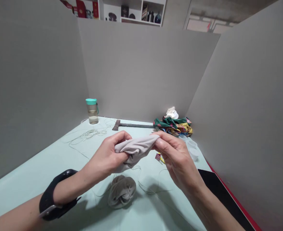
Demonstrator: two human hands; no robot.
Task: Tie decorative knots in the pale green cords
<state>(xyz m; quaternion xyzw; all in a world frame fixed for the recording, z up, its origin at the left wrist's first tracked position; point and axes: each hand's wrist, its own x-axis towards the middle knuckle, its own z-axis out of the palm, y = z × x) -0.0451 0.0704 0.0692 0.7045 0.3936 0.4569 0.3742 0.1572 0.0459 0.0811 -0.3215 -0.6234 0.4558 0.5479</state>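
Observation:
Both my hands hold a piece of light grey fabric point(136, 148) above the pale green table point(47, 160). My left hand point(107, 157), with a black watch on its wrist, is closed round the fabric's left part. My right hand point(173, 157) pinches the fabric's right end between thumb and fingers. Below the hands, a gathered grey fabric scrunchie point(122, 191) lies on the table. Thin thread point(151, 189) trails over the table under my hands.
A clear bottle with a teal lid point(92, 111) stands at the back left. A dark tool with a long handle point(131, 125) lies at the back. Colourful fabric pieces point(173, 125) pile at the back right. A black flat object point(218, 189) lies at the right. Grey partitions surround the table.

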